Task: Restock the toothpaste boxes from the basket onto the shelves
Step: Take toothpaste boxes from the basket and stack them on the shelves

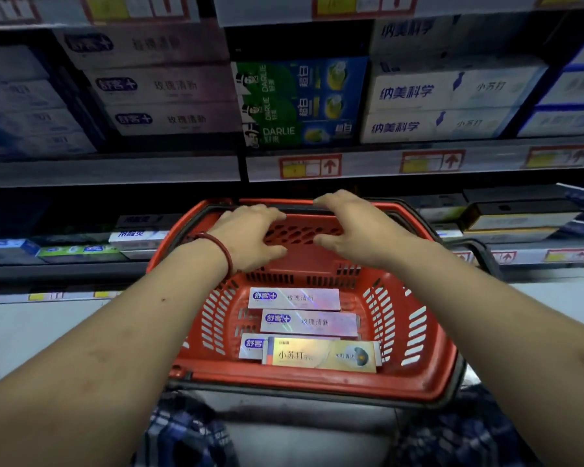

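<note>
Your forearms (122, 345) span the basket (429, 379); left hand (250, 237) and right hand (354, 230) hover loose and empty. Four toothpaste boxes (309, 322) await shelving.

Red slotted basket (415, 345) — four toothpaste boxes (309, 322) flat inside; shelves (368, 163) beyond, stacked boxes.
</note>
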### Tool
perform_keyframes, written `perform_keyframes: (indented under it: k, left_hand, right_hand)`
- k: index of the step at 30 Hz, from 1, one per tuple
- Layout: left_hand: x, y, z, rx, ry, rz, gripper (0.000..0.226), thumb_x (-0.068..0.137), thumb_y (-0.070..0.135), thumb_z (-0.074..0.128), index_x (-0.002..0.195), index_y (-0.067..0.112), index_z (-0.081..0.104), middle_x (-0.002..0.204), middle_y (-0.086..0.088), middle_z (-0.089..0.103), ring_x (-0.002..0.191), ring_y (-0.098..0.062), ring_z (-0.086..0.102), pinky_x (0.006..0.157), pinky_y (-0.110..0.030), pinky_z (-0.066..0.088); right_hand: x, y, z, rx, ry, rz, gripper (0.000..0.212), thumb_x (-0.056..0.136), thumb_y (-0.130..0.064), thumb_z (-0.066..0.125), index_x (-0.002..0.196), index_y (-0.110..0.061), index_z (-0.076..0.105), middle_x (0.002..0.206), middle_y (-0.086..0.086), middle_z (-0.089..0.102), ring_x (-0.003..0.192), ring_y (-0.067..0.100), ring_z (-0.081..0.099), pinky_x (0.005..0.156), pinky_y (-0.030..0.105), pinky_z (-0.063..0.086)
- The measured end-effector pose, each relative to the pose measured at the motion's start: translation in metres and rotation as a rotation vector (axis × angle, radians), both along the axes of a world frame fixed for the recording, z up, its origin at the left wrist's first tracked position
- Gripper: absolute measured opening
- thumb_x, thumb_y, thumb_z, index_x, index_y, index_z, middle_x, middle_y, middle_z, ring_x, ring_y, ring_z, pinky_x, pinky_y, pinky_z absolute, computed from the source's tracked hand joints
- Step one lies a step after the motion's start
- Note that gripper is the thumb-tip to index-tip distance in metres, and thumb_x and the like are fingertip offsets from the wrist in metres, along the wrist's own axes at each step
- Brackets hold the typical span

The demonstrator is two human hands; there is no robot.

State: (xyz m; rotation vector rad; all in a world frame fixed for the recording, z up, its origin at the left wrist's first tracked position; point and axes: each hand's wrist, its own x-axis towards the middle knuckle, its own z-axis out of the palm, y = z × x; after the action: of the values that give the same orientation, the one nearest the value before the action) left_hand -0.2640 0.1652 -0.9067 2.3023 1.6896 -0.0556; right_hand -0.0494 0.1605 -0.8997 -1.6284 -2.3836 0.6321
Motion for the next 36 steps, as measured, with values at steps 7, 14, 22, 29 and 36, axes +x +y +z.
perform_keyframes:
  k: [7, 14, 22, 29, 36]
  left_hand:
    - [0.016, -0.026, -0.066, -0.237, 0.127, -0.139, 0.063, 0.088, 0.046, 0.067, 0.144, 0.024, 0.049, 0.141, -0.006, 0.055, 0.13, -0.028, 0.051, 0.106, -0.041, 0.043]
    - [0.018, -0.051, -0.131, -0.652, 0.324, -0.268, 0.072, 0.089, 0.05, 0.066, 0.15, 0.023, 0.04, 0.151, -0.006, 0.047, 0.136, -0.028, 0.047, 0.112, -0.037, 0.039]
    - [0.014, -0.048, -0.157, -0.761, 0.325, -0.151, 0.067, 0.081, 0.049, 0.076, 0.137, 0.022, 0.051, 0.139, -0.003, 0.055, 0.125, -0.025, 0.055, 0.105, -0.036, 0.045]
    - [0.002, -0.044, -0.151, -0.965, -0.077, 0.237, 0.042, 0.087, 0.033, 0.078, 0.114, 0.009, 0.056, 0.102, -0.012, 0.062, 0.083, -0.027, 0.066, 0.068, -0.045, 0.063]
    - [-0.003, -0.046, -0.134, -0.854, -0.437, 0.466, 0.029, 0.095, 0.035, 0.066, 0.098, 0.006, 0.067, 0.075, -0.008, 0.066, 0.065, -0.023, 0.069, 0.072, -0.04, 0.063]
  right_hand:
    - [0.003, -0.019, -0.056, -0.228, -0.119, 0.083, 0.063, 0.086, -0.036, 0.075, 0.142, -0.018, 0.052, 0.14, 0.008, 0.056, 0.128, 0.025, 0.053, 0.106, 0.034, 0.042]
    - [0.012, -0.033, -0.101, -0.593, -0.437, 0.189, 0.066, 0.085, -0.036, 0.078, 0.144, -0.024, 0.052, 0.139, 0.002, 0.057, 0.124, 0.025, 0.056, 0.099, 0.032, 0.047]
    - [0.036, -0.043, -0.141, -1.007, -0.458, -0.017, 0.047, 0.083, -0.018, 0.08, 0.124, 0.0, 0.066, 0.097, 0.013, 0.074, 0.073, 0.027, 0.064, 0.056, 0.028, 0.056]
    - [0.041, -0.049, -0.147, -1.124, -0.146, -0.216, 0.027, 0.085, -0.037, 0.071, 0.082, -0.01, 0.072, 0.076, 0.004, 0.073, 0.056, 0.023, 0.049, 0.056, 0.029, 0.049]
    - [0.054, -0.045, -0.126, -0.952, 0.321, -0.524, 0.005, 0.085, -0.019, 0.069, 0.086, -0.015, 0.067, 0.075, 0.007, 0.063, 0.061, 0.019, 0.049, 0.05, 0.021, 0.041]
